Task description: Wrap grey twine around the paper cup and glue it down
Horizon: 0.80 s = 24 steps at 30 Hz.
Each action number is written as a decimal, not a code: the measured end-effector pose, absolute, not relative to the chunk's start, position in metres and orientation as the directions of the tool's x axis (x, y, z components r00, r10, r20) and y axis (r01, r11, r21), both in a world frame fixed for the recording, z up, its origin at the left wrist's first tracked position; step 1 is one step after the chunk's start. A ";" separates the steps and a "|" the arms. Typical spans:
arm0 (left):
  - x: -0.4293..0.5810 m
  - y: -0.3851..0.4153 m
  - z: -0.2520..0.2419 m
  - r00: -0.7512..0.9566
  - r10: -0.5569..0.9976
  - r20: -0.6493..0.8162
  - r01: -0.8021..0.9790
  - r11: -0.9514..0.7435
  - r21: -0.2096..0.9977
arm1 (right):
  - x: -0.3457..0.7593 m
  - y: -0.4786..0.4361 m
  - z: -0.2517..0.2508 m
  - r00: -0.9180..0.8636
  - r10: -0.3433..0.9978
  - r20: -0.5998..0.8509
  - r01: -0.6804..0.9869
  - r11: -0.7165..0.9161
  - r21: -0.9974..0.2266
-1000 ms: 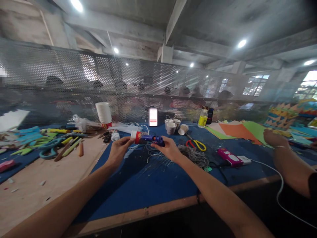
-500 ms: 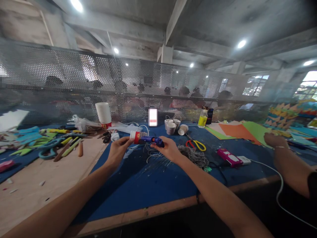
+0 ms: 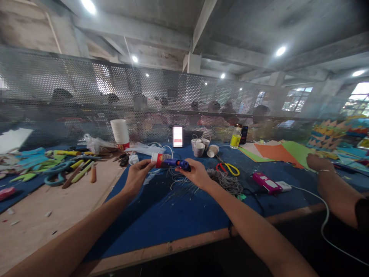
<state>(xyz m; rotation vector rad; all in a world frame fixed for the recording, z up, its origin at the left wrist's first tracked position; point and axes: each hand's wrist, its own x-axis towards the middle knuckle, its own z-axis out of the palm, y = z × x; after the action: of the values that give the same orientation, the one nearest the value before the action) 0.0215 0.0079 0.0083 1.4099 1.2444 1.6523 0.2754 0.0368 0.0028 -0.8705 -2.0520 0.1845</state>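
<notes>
Ok so, holding a red-and-white paper cup (image 3: 157, 159) in the left hand (image 3: 137, 175), thumb and fingers pinched on the pale end, up over the middle of the blue table cover (image 3: 155, 227). Got the right hand (image 3: 198, 174) curled snugly round a blue-purple tool (image 3: 181, 164) (looks like a glue gun tbh), nose aimed at the cup. Can't tell if actually touching, too small/blurry there.

Re: room to move, got a decent stretch of cover btwn the forearms, right down to the wooden front edge (image 3: 184, 245). Tighter just past the R wrist, w/ a heap of grey cord (image 3: 229, 182) nr it, then red-and-yellow scissors (image 3: 232, 169). Hemmed in farther back by a cluster of small cups (image 3: 198, 149), plus a tipped cup (image 3: 212, 151) just beside. On the L side, reaching in across a tan board (image 3: 86, 207), bordered by teal scissors (image 3: 54, 180) and misc. tools, w/ a tall stack of cups (image 3: 119, 132) behind, nr the mesh screen (image 3: 161, 84). Limited on the R by a magenta box (image 3: 266, 182) and a white cable (image 3: 325, 219) trailing over the front edge. Beyond that, sharing the table w/ a co-worker's hand (image 3: 318, 161) by some green paper (image 3: 296, 150).
</notes>
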 end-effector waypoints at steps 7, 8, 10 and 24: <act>0.021 0.008 0.008 -0.231 0.896 0.379 0.127 -0.359 0.925 | 0.276 0.035 0.005 -0.350 0.660 0.664 0.456 0.740 -0.495; 0.021 0.008 0.008 -0.231 0.896 0.379 0.124 -0.359 0.925 | 0.276 0.035 0.005 -0.349 0.662 0.664 0.452 0.739 -0.499; 0.021 0.008 0.008 -0.229 0.897 0.378 0.122 -0.359 0.926 | 0.276 0.035 0.005 -0.347 0.663 0.663 0.454 0.737 -0.500; 0.025 0.002 0.015 -0.233 0.906 0.354 0.121 -0.334 0.935 | 0.276 0.035 0.006 -0.325 0.680 0.657 0.454 0.722 -0.523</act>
<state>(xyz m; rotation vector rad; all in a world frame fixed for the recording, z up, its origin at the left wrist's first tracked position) 0.0249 0.0018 0.0149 1.4013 1.2702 1.6304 0.2761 0.0351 0.0055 -0.8667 -1.9793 0.3012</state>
